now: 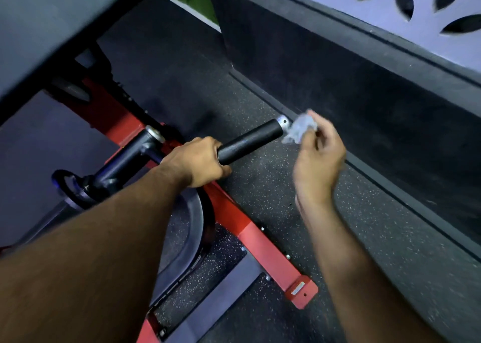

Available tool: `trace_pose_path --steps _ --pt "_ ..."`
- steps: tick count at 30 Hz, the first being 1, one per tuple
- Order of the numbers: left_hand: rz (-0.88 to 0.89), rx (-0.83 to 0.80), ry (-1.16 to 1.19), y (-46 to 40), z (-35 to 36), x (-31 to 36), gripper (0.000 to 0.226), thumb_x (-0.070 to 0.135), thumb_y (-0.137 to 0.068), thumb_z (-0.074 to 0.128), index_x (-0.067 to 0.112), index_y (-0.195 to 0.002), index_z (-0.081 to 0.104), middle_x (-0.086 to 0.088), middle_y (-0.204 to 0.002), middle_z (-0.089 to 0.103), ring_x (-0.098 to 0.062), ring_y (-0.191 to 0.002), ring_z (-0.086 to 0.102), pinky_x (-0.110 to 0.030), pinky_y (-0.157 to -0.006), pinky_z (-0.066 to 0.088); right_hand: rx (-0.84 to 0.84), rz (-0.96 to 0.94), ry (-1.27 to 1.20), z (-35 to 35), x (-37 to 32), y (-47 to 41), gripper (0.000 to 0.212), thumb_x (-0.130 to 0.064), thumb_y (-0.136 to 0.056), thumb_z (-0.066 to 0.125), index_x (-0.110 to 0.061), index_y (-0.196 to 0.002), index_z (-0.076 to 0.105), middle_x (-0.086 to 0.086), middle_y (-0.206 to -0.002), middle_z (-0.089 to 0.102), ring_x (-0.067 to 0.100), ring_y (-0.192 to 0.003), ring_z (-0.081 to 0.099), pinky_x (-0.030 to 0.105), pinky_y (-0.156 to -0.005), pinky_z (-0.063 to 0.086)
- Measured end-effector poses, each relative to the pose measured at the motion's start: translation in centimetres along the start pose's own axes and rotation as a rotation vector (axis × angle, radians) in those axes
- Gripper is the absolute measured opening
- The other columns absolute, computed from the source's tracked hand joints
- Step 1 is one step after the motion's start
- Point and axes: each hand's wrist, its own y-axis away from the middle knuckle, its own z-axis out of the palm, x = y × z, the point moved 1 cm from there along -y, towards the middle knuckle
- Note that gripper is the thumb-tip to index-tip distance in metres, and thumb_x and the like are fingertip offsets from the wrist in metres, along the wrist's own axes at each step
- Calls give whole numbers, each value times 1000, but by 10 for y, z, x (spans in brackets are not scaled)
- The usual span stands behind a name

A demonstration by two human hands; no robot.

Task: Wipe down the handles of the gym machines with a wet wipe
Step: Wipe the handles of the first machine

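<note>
A black foam-covered handle [250, 140] with a silver end cap [283, 122] sticks out to the right from a red-framed gym machine. My left hand [196, 161] grips the inner end of the handle, fingers wrapped round it. My right hand [318, 157] pinches a crumpled white wet wipe [299, 129] just past the handle's silver tip, the wipe close to or touching the cap.
The machine's red base beam [257, 241] runs diagonally over speckled rubber floor. A black weight plate [192, 228] stands beneath my left arm. A grey pad [52, 24] overhangs at upper left. A dark raised ledge [364, 77] and patterned wall panel line the right.
</note>
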Motion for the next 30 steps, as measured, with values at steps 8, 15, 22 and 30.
trace_pose_path --steps 8,15,22,30 --pt "5 12 1 1 -1 1 33 46 -78 74 22 -72 51 2 -73 59 -19 -68 59 -31 -61 38 -677 -1103 1096 42 1 -29 38 -38 -100 29 -17 -93 60 0 -90 64 22 -84 60 41 -94 38" --pt "9 9 17 1 0 -1 30 45 -75 72 24 -70 51 2 -73 62 -19 -69 62 -30 -61 40 -1272 -505 1594 90 -45 -64 59 -44 -105 23 -12 -74 61 6 -70 67 24 -66 60 36 -70 49" --pt "22 0 17 0 -1 -3 31 47 -77 74 28 -72 50 5 -76 57 -12 -66 55 -31 -63 38 -1222 -490 1480 86 -37 -67 61 -50 -101 24 -12 -68 58 4 -59 62 21 -55 56 33 -62 44" --pt "52 5 15 -1 0 -5 28 51 -75 69 31 -72 50 10 -75 56 -15 -67 55 -30 -67 41 -859 -989 1063 27 -8 -50 39 -37 -108 24 -25 -115 61 -10 -103 63 14 -92 57 40 -92 32"
